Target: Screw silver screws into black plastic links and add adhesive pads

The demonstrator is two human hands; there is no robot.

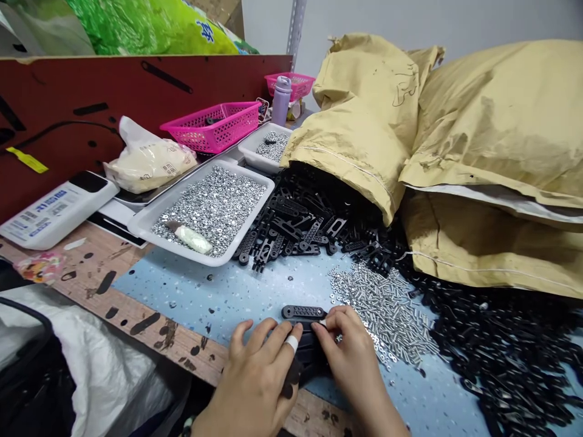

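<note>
My left hand (257,370) rests near the table's front edge, fingers curled over a stack of black plastic parts (310,358); one finger wears a white band. My right hand (350,352) is beside it, fingertips pinched at the top of the same stack. A single black slotted strip (303,312) lies just beyond both hands on the blue mat. A spread of small silver screws (387,306) lies right of my right hand.
A white tray of silver nuts (214,209) stands at the left, a second white tray (268,149) behind it. Black plastic parts (300,221) spill from a tan sack (364,121). More lie at right (501,346). Pink baskets (212,124), a scale and a bag sit at back left.
</note>
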